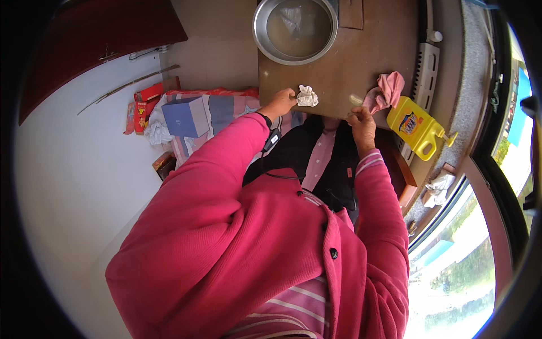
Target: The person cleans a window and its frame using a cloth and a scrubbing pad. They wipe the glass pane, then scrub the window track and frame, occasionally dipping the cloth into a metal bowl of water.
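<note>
My left hand is at the table's near edge, thumb and fingertips drawn together beside a crumpled white paper tissue. Whether they pinch the tissue's edge is unclear. To the right, my right hand has its fingers bent over the edge of the brown table. Just beyond its fingertips shows a small pale, translucent piece, and I cannot tell if it is held. A crumpled pink cloth lies right beside that hand. Farther back stands a round metal basin of cloudy water.
A yellow jug with a pump leans at the right, near a white radiator. To the left, a blue box rests on striped bedding beside red packages. A granite windowsill runs along the right.
</note>
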A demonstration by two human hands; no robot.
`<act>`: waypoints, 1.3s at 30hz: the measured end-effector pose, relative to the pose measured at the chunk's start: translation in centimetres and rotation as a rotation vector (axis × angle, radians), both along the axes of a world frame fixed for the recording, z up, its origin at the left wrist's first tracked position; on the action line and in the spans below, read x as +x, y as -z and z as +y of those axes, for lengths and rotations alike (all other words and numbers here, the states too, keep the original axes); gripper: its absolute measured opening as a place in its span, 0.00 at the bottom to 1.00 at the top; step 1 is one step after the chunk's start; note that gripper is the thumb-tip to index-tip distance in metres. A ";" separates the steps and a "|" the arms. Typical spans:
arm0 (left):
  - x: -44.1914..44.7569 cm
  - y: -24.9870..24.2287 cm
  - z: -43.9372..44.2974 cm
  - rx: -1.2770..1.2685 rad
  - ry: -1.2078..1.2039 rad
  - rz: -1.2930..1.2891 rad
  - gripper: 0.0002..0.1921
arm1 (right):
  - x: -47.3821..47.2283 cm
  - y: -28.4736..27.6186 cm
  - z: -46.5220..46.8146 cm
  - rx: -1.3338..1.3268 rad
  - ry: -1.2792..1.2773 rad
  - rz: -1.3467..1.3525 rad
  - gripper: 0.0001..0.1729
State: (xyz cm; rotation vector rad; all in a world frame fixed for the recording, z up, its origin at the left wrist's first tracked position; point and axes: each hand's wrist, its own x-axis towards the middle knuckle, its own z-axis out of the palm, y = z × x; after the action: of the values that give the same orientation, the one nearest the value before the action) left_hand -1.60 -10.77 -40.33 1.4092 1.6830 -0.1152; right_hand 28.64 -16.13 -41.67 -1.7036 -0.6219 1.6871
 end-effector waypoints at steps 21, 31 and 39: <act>1.7 3.6 -5.8 0.190 -0.053 -0.131 0.13 | -12.4 7.5 2.8 0.232 -0.524 -0.233 0.08; 2.4 4.6 -4.7 0.091 -0.113 -0.096 0.14 | -12.7 7.4 2.4 0.164 -0.720 -0.436 0.06; 3.5 7.0 -2.9 0.092 -0.071 0.023 0.18 | -11.3 8.3 0.9 0.085 -0.424 -0.224 0.06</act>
State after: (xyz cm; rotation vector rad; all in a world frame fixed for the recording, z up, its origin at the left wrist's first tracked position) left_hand 1.87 -13.69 -47.30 1.4182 1.7745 -0.0140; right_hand 17.31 -15.27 -50.02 -1.8023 -1.2139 1.7254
